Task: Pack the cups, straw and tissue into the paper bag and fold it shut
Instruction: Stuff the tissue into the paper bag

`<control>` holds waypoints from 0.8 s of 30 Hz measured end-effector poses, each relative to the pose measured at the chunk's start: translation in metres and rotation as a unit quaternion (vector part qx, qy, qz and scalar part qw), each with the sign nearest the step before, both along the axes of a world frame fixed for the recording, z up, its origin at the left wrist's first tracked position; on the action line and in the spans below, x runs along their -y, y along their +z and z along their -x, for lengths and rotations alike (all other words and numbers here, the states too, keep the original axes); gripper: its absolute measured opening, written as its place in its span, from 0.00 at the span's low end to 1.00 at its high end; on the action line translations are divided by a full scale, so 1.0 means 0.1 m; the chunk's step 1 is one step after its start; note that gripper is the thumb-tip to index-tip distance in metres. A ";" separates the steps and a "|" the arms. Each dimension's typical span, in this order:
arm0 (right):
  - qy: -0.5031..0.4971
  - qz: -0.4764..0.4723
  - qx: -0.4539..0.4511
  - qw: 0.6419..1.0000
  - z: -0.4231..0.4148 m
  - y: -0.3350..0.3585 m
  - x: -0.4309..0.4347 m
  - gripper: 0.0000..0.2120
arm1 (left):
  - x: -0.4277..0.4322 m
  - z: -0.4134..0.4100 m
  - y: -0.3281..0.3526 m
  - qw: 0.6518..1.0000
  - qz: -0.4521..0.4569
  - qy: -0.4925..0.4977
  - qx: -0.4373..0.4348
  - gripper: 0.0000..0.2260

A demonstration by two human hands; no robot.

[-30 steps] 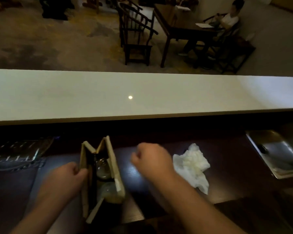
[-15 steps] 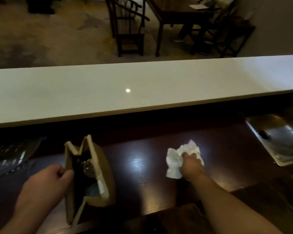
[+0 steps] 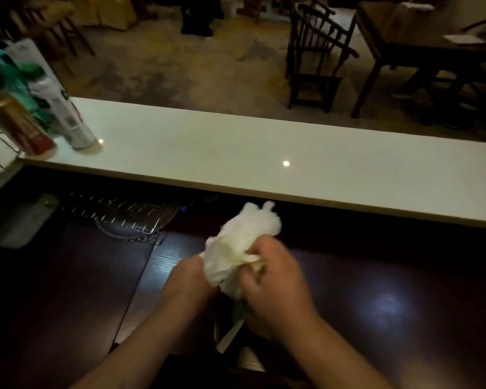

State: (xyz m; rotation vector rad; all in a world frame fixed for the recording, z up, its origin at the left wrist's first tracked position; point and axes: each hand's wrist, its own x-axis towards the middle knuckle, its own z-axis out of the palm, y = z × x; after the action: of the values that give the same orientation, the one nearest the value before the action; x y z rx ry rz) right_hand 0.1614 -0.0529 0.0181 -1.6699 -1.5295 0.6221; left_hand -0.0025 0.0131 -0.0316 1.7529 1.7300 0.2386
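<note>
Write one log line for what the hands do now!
step: packing | right hand: pushing crumpled white tissue into brown paper bag | left hand: at bag

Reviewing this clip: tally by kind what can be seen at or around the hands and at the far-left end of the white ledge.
Hands: 2, left hand and right hand
Tissue: 1, white tissue
Paper bag: 1, paper bag, mostly hidden
Bottles or cans on the white ledge: 3, blurred
Wire rack: 1
Total: 8

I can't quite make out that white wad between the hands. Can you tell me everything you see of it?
The tissue is a white, crumpled, soft paper wad, bunched and puffed at its top. The right hand pinches its side; the left hand touches its lower left edge. It sits over the paper bag, which is mostly hidden, above the dark wooden counter.
</note>
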 end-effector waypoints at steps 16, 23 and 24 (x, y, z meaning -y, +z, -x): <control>0.244 0.186 0.357 0.882 0.06 -0.02 -0.61 0.06 | -0.06 0.17 0.05 0.995 0.055 -0.058 -0.053 0.16; 0.175 0.202 0.452 0.851 -0.37 -0.07 -1.02 0.22 | -0.06 0.14 0.15 0.967 0.071 -0.196 -0.148 0.07; 0.155 0.227 0.447 0.851 -0.40 -0.12 -1.04 0.17 | -0.13 0.12 0.17 0.967 0.047 -0.192 -0.160 0.07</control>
State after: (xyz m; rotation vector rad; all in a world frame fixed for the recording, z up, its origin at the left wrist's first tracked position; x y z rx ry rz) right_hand 0.2016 0.0510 0.0065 -2.2649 -2.4995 0.3817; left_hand -0.0143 0.0261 -0.0143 2.0955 1.5354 -0.3060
